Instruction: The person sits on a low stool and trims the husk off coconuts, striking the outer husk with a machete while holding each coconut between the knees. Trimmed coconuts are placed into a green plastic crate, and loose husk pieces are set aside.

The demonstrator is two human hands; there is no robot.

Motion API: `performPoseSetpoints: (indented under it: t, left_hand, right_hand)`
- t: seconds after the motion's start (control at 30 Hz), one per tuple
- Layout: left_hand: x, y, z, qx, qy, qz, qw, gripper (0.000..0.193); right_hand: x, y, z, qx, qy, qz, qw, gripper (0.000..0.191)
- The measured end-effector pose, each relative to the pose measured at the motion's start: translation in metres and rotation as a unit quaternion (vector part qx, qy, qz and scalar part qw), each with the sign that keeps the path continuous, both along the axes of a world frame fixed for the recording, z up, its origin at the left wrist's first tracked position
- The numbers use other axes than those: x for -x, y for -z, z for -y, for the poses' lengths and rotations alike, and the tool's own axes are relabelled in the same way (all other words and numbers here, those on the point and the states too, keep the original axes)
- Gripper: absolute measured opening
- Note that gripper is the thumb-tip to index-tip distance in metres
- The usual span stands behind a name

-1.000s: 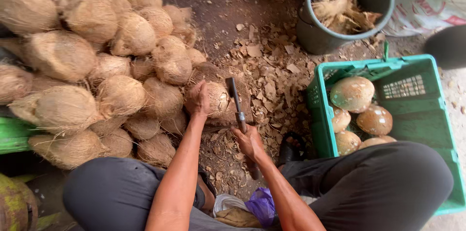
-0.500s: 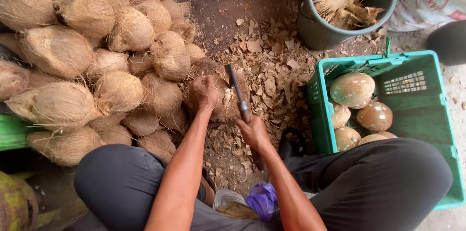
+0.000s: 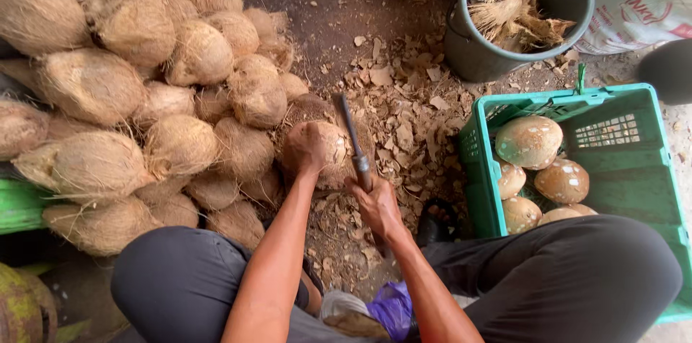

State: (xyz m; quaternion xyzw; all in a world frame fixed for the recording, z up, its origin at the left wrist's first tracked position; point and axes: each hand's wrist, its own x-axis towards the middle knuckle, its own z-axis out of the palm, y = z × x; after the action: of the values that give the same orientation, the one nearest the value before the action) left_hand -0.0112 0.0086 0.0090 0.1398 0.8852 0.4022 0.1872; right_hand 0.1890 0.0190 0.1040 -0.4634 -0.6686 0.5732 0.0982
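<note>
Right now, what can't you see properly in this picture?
- Head view: the coconut in work is half covered by the left hand.
- The knife handle is buried in the right hand.
- The crate floor and one nut are hidden behind the knee.
- The bucket bottom is hidden under husk scraps.
- The coconut pile is cut off by the left edge.

Soft, even daylight falls over my work spot, with no hard glare anywhere. Beside the green crate, the peeled coconuts catch the brightest light, while the ground above the crate, by the grey bucket, stays dim. My legs below it sink into shadow (little detail there). Focus holds sharp throughout; the wide lens bends the husk pile left of the crate.
</note>
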Motion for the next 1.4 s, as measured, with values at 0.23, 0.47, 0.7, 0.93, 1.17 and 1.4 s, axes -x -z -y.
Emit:
performPoseSetpoints:
  t: [0.23, 0.47, 0.7, 0.93, 1.17, 1.4]
  left_hand:
    - [-0.002, -0.001, -0.008, 0.037, -0.039, -0.004, 0.999, 0.044]
    - [-0.008, -0.017, -0.006, 0.078, -0.053, 0.035, 0.995, 0.037]
    - [-0.006, -0.005, -0.01, 0.021, -0.038, -0.071, 0.997, 0.03]
    - [-0.001, -0.013, -0.003, 0.045, -0.049, 0.009, 0.998, 0.03]
    - [-0.003, -0.009, -0.003, 0.045, -0.023, -0.006, 0.999, 0.032]
    - [-0.004, 0.002, -0.006, 0.05, -0.026, -0.067, 0.996, 0.036]
  right_hand:
    - [0.006, -0.006, 0.004, 0.074, 0.035, 0.015, 0.997, 0.026]
    - [0.002, 0.009, 0.0, -0.048, 0.024, -0.003, 0.999, 0.041]
    - [0.008, 0.031, 0.002, 0.077, -0.005, 0.118, 0.99, 0.029]
    - [0.0, 0.008, -0.016, 0.096, -0.06, 0.119, 0.986, 0.031]
    - [-0.001, 0.019, -0.001, -0.034, 0.024, -0.044, 0.998, 0.037]
    - [-0.001, 0.051, -0.009, 0.07, -0.02, 0.126, 0.989, 0.024]
